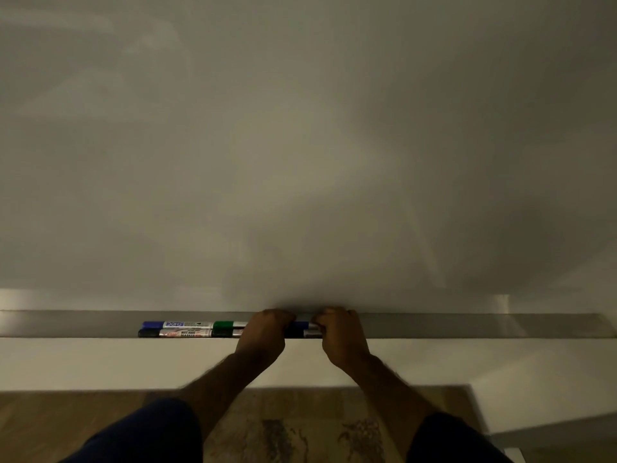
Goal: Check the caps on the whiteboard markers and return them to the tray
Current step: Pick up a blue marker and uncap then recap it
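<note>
A long grey metal tray [467, 325] runs along the foot of the whiteboard. At its left lie a blue-capped marker [177, 324] and, in front of it, a black-capped marker [173, 333]. To their right a green-capped marker [227, 325] and another dark marker disappear under my left hand [265, 332]. A dark blue marker [300, 325] shows in the gap between my hands. My left hand is closed over its left part, and my right hand [340, 332] is closed over its right end. Its cap is hidden.
The whiteboard [300, 145] fills the upper view, dim and blank. Below the tray is a pale wall strip, then a wooden floor with a patterned rug [300, 429]. My dark sleeves sit at the bottom corners.
</note>
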